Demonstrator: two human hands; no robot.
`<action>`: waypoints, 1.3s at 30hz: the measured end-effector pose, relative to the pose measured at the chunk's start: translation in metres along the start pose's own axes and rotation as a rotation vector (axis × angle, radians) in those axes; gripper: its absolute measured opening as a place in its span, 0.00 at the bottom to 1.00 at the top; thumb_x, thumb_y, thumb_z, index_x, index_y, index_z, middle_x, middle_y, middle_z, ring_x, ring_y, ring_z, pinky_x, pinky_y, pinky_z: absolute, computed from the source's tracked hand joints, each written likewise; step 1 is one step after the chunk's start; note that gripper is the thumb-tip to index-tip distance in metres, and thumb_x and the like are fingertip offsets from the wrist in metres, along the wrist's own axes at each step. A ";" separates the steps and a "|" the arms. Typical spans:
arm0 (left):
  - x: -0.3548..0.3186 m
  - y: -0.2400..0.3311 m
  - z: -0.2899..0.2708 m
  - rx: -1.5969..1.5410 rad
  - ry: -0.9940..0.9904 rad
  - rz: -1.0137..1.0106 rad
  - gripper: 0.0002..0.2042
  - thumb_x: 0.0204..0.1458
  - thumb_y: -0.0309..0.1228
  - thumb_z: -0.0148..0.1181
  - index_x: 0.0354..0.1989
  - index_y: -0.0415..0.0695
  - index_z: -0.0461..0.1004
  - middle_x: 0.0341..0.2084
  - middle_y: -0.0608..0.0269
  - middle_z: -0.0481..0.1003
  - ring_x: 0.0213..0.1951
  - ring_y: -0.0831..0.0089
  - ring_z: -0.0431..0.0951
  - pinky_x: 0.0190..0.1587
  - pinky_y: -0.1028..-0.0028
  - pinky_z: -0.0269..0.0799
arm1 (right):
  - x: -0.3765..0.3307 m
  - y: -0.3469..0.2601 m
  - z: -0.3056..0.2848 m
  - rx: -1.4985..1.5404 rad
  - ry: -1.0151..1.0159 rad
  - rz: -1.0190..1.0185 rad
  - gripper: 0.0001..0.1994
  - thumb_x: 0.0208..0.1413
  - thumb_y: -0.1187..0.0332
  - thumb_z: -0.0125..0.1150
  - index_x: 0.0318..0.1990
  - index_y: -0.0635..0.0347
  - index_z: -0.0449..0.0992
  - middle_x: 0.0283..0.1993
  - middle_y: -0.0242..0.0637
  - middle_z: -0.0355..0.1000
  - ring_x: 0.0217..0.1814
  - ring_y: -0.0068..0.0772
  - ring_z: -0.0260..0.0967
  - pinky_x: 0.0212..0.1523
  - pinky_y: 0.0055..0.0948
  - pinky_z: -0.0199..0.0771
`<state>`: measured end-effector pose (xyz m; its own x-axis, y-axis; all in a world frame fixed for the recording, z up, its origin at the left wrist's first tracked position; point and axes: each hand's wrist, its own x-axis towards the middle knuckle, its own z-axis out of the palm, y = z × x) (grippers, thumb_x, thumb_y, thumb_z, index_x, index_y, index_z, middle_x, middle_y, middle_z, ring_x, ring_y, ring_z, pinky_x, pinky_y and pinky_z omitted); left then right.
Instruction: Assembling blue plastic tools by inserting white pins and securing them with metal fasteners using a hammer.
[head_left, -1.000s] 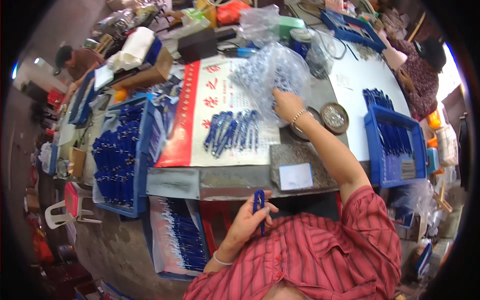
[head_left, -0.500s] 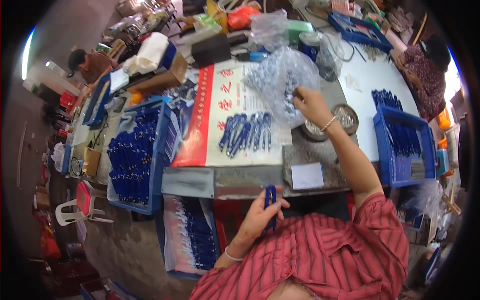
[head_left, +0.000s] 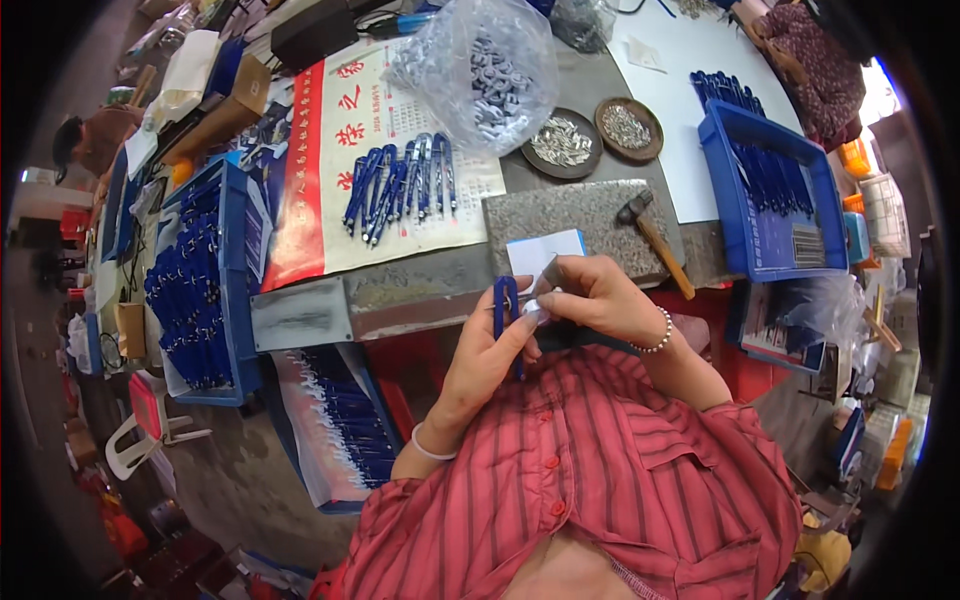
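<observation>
My left hand (head_left: 478, 352) is closed round a long dark-blue piece (head_left: 500, 312) with a slotted upper end, held upright in front of my shirt. Close against it, my right hand (head_left: 600, 297) pinches a small part, shiny where it shows at the fingertips; most of it is hidden by my fingers. Both hands meet just off the near edge of the bench. Beyond them, a clear plastic bag (head_left: 425, 82) of small silvery parts lies open. Several blue pieces (head_left: 392, 185) rest in a row on a red-and-cream printed sheet (head_left: 330, 222).
A stone block (head_left: 512, 212) bears a hammer (head_left: 655, 240) and a white card (head_left: 530, 256). Behind it stand two round dishes (head_left: 592, 165) of small metal pins. Blue trays of blue pieces flank the bench, at left (head_left: 238, 300) and right (head_left: 830, 225). A person (head_left: 815, 65) sits far right.
My right hand has come back from the plastic bag to meet my left hand, uncovering the dishes and hammer. The view has shifted, and my left hand still holds the blue piece.
</observation>
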<state>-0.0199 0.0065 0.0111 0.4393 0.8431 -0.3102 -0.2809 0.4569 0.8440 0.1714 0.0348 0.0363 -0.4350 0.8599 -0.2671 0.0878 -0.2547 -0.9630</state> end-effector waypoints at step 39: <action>-0.011 -0.001 -0.007 -0.088 0.190 -0.026 0.18 0.56 0.24 0.50 0.55 0.37 0.60 0.33 0.53 0.75 0.24 0.79 0.71 0.28 0.82 0.68 | 0.238 -0.004 -0.104 -1.528 0.149 -0.486 0.06 0.46 0.71 0.59 0.33 0.60 0.73 0.37 0.38 0.68 0.43 0.42 0.70 0.41 0.39 0.70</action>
<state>-0.0306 -0.0010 0.0100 0.2811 0.8652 -0.4153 -0.3488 0.4953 0.7956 0.1609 0.2862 -0.0273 -0.6087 0.7799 0.1460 0.7812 0.6212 -0.0614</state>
